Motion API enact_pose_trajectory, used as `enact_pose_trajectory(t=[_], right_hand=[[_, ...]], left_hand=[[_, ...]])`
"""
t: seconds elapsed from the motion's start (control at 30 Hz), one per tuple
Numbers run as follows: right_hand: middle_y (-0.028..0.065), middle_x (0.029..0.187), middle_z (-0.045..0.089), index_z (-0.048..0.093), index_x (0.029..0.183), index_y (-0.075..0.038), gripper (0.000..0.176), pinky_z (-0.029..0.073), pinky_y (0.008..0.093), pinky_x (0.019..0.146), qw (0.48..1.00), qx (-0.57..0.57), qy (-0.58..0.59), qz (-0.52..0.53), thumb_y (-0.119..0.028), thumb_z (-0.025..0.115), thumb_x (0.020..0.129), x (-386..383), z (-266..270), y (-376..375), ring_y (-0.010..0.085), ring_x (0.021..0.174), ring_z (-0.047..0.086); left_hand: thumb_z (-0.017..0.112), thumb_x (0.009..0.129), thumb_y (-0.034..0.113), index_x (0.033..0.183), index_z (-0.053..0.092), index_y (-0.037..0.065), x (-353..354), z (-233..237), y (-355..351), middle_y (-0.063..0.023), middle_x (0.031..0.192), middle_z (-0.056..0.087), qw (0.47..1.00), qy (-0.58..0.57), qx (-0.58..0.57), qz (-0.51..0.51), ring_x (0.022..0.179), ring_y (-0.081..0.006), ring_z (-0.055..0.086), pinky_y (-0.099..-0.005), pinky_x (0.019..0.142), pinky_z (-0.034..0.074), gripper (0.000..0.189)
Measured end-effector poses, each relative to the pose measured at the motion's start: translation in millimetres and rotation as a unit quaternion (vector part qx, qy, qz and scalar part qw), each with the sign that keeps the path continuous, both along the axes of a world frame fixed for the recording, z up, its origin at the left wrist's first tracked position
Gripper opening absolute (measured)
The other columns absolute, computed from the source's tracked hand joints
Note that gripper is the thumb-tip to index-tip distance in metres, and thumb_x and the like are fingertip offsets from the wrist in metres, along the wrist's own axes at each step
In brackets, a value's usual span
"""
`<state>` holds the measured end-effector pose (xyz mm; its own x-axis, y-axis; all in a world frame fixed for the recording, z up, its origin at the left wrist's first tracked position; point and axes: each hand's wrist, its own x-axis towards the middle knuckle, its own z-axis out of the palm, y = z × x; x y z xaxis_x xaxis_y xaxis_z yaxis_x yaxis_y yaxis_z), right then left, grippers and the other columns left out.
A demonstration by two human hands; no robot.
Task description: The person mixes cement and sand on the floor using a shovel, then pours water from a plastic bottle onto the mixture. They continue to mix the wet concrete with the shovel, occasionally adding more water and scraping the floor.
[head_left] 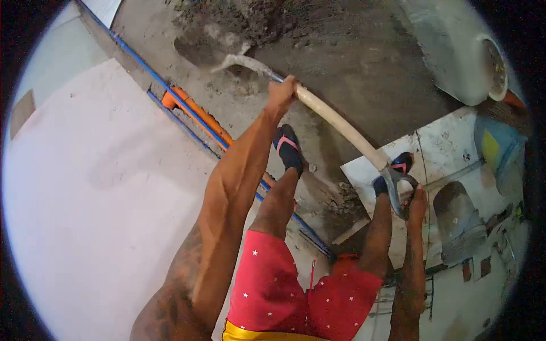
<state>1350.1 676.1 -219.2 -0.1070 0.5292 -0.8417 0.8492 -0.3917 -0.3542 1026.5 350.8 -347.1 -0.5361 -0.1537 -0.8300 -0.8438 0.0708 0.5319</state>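
Note:
A shovel with a pale wooden shaft (341,126) slants across the view from upper left to lower right. My left hand (282,94) is wrapped round the shaft just behind its metal neck. At the other end is a grey D-shaped handle (392,184), with my right hand (418,204) closed on its grip; some of those fingers are hidden. The mortar-crusted blade end (199,54) lies at the edge of a heap of dark wet mix (256,23) on the floor.
Blue pipes (136,57) and an orange pipe (199,113) run along a white wall (102,187) at left. A whitish bucket (463,62), a bluish container (500,150) and a grey bucket (459,221) stand at right. My sandalled feet (288,145) are below the shaft; rubble (341,199) lies between them.

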Motion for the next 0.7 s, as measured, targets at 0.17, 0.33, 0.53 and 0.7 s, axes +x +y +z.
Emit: enact_pose_trajectory(t=[0.17,0.33,0.53,0.7], right_hand=[[0.0009,0.056,0.049,0.055,0.076,-0.007,0.039,0.036,0.0257,0.043,0.993,-0.04,-0.036,0.101,-0.039,0.042,0.092,56.8,-13.3,34.1,0.0109,0.045,0.044],[0.0039,0.062,0.057,0.06,0.082,-0.003,0.043,0.042,0.026,0.046,0.936,-0.27,-0.196,0.111,-0.041,0.042,0.091,118.3,4.9,74.7,0.0136,0.046,0.05],[0.0113,0.067,0.055,0.054,0.088,0.002,0.026,0.042,0.0325,0.042,0.927,-0.339,-0.14,0.082,-0.024,0.048,0.086,69.0,105.3,86.4,0.0199,0.051,0.05],[0.0056,0.069,0.051,0.054,0.085,-0.003,0.019,0.041,0.0335,0.049,0.969,-0.145,0.03,-0.196,-0.022,0.054,0.084,150.4,170.4,120.1,0.0169,0.053,0.048]], left_hand=[[0.06,0.077,0.017,0.086,0.052,-0.006,-14.2,78.3,24.2,-0.0106,0.074,0.058,0.991,0.017,-0.077,-0.111,0.061,-0.0213,0.06,-0.0334,0.05,0.052,0.025],[0.06,0.079,0.016,0.087,0.051,-0.001,-4.1,125.9,55.5,-0.0106,0.074,0.057,0.987,0.101,0.115,0.044,0.063,-0.0218,0.059,-0.0343,0.053,0.052,0.022],[0.058,0.081,0.01,0.095,0.047,0.002,-15.5,122.0,94.2,-0.0073,0.075,0.049,0.968,0.071,0.135,0.199,0.058,-0.0199,0.051,-0.0297,0.051,0.046,0.019],[0.057,0.081,0.012,0.087,0.049,0.004,43.2,189.7,156.7,-0.0057,0.064,0.046,0.944,-0.035,0.216,0.247,0.058,-0.0191,0.05,-0.0308,0.056,0.048,0.012]])
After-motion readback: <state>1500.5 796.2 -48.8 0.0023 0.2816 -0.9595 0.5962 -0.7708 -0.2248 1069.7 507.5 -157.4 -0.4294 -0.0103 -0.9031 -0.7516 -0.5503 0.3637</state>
